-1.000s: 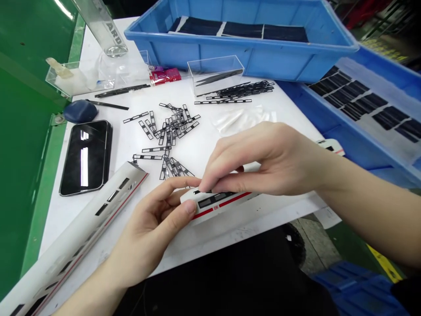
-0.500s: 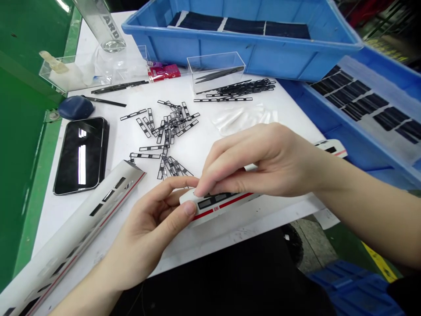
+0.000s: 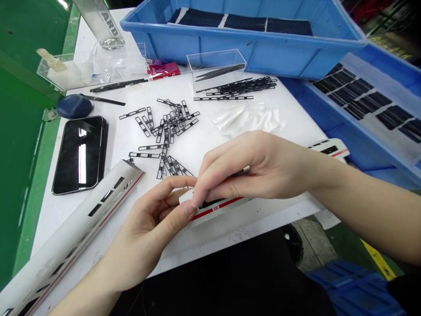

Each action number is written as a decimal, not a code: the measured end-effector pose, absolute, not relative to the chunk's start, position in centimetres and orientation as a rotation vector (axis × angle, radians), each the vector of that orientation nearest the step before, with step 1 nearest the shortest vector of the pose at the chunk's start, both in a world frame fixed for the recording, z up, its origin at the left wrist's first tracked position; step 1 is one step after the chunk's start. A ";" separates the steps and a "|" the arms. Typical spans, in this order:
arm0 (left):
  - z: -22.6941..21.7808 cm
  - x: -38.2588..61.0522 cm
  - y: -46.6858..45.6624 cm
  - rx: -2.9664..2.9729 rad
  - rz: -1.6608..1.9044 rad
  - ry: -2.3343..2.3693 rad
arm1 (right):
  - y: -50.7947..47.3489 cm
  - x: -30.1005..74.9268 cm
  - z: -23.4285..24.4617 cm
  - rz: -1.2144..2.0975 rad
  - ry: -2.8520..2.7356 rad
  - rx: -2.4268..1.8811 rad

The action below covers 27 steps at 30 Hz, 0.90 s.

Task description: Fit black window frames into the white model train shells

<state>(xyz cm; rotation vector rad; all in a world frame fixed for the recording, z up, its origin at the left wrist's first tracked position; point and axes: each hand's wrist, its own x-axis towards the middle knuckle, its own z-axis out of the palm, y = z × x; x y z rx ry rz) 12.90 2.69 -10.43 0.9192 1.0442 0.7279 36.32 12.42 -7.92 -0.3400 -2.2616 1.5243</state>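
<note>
A white model train car shell (image 3: 234, 202) with a red stripe lies across the front of the table, tilted so that its window side faces me. My left hand (image 3: 154, 224) grips its left end between thumb and fingers. Over the window openings, my right hand (image 3: 243, 169) is closed, its fingertips pressed down beside my left thumb. Whatever may be between those fingertips is hidden, and the palm and wrist cover the middle of the shell. A second white train car shell (image 3: 82, 224) lies diagonally at the left. Several small black window frames (image 3: 169, 125) are scattered behind my hands.
Longer black strips (image 3: 246, 86) lie by a clear box (image 3: 215, 66). White crumpled film (image 3: 248, 119) is behind my right hand. A black phone (image 3: 80, 153), a dark blue lump (image 3: 74, 106) and a red packet (image 3: 163, 70) are around. Blue bins (image 3: 223, 48) stand at the back.
My right hand has shifted slightly down and left on the shell, its fingertips now covering window openings near my left thumb. My left hand keeps its grip.
</note>
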 end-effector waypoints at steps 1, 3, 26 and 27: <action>-10.4 13.0 2.7 0.916 0.733 1.054 | 12.5 36.3 -7.9 1.541 -2.255 -0.355; -10.4 13.1 2.6 0.899 0.755 1.075 | 12.5 36.3 -7.9 1.554 -2.256 -0.381; -10.3 13.5 2.4 0.897 0.765 1.015 | 12.5 35.4 -8.1 1.457 -2.303 -0.643; -10.3 13.6 2.4 0.911 0.775 1.030 | 12.6 35.4 -8.0 1.455 -2.309 -0.642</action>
